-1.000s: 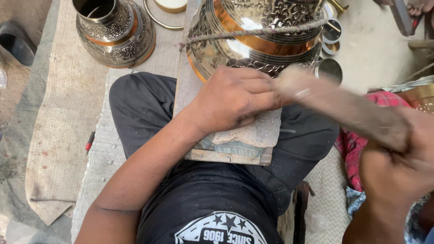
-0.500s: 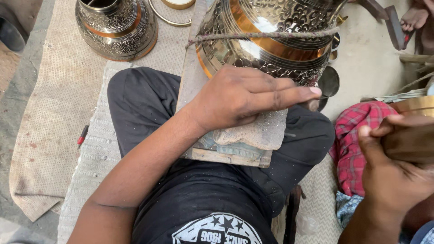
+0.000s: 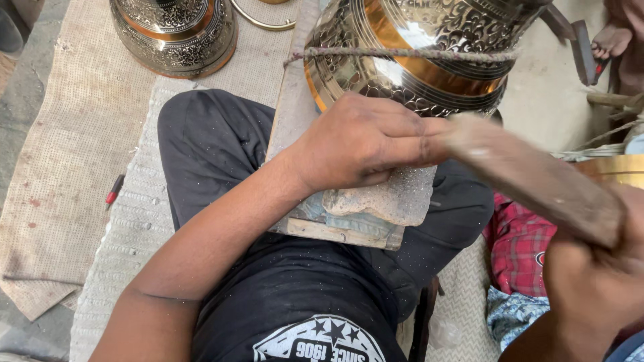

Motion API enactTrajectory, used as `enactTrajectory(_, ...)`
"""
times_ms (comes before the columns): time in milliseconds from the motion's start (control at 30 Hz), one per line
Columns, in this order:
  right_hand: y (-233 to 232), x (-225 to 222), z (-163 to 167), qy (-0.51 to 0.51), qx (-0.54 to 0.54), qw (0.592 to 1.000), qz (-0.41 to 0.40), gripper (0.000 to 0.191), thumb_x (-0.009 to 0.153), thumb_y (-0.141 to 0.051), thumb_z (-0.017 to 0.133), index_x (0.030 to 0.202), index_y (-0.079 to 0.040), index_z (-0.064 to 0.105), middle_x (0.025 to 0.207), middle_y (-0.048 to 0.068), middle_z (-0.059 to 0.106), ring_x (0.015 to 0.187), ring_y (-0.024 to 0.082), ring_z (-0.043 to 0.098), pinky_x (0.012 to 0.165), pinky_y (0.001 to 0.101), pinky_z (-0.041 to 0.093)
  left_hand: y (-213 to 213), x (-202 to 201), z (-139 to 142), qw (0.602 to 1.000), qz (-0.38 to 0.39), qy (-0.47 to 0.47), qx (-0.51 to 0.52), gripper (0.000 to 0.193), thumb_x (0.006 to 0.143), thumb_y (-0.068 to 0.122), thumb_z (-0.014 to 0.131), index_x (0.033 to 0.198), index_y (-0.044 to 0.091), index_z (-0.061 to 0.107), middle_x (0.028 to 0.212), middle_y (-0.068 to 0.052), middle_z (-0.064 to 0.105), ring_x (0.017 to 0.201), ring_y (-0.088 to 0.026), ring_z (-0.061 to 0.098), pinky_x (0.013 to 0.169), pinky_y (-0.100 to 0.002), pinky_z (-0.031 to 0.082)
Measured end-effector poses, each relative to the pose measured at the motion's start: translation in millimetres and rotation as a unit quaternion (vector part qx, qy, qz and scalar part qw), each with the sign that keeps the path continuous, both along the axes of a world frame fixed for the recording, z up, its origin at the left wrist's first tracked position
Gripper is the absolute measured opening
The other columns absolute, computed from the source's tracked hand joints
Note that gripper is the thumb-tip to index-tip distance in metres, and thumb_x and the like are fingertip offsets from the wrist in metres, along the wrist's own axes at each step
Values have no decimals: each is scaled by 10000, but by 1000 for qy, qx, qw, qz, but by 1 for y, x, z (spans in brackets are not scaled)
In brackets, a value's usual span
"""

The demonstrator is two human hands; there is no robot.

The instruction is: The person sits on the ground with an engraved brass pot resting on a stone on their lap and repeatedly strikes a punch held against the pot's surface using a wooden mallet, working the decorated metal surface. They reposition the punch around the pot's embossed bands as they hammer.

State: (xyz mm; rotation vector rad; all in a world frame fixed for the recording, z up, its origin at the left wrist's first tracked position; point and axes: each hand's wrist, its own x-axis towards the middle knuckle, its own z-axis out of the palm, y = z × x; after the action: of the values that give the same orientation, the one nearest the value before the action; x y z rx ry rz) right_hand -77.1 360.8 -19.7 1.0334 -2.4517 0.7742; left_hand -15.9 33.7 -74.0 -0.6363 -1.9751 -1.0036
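A large engraved brass pot (image 3: pixel 416 60) lies on a wooden board (image 3: pixel 290 100) across my lap, bound by a thin rope (image 3: pixel 402 52). My left hand (image 3: pixel 362 144) rests against the pot's lower side with its fingers pinched together; whatever they hold is hidden. Under the hand lies a grey gritty pad (image 3: pixel 396 198). My right hand (image 3: pixel 597 281), at the lower right, grips a wooden mallet (image 3: pixel 530 177). The mallet is blurred and its far end meets my left fingertips.
A second engraved brass pot (image 3: pixel 174 30) stands at the top left beside a brass ring (image 3: pixel 261 20). A red pen (image 3: pixel 114 190) lies on the woven mat (image 3: pixel 121 221). A red checked cloth (image 3: pixel 520 248) and a brass rim (image 3: pixel 614 167) sit at the right. Another person's hand (image 3: pixel 607 40) shows at the top right.
The mallet was drawn back to the right half a second ago and has swung down again onto my left fingertips. The view has shifted closer; my left hand stays on the pot.
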Motion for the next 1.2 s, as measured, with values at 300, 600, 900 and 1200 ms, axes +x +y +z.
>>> enactTrajectory(300,-28,10,10,-203,-222,953,-24,254,1000,125,729,1189,11,602,1062,24,654,873,75,605,782,212,543,-7,0,-6,999,29,4,-27,438,1029,110,679,1425,271,584,1067,49,754,875,-132,723,700,-303,573)
enactTrajectory(600,-23,5,9,-40,-32,999,12,341,1059,259,590,1307,30,543,1157,127,629,1039,163,609,956,275,525,-11,-4,-10,999,24,8,-30,450,939,85,667,1347,274,644,1068,32,756,912,-141,744,720,-293,587)
enactTrajectory(900,-38,6,24,-130,-102,986,28,406,1039,223,641,1367,1,554,1149,83,637,1026,117,594,985,239,502,-18,-1,-1,999,-28,-34,13,359,954,135,750,1289,243,675,936,30,737,814,-155,725,732,-327,592)
enactTrajectory(1200,-53,1,41,-91,10,995,27,434,902,269,582,1266,37,625,1080,98,631,994,156,620,921,243,498,-22,-1,-7,999,-26,-17,10,364,889,90,772,1220,206,677,980,13,737,844,-174,727,753,-323,583)
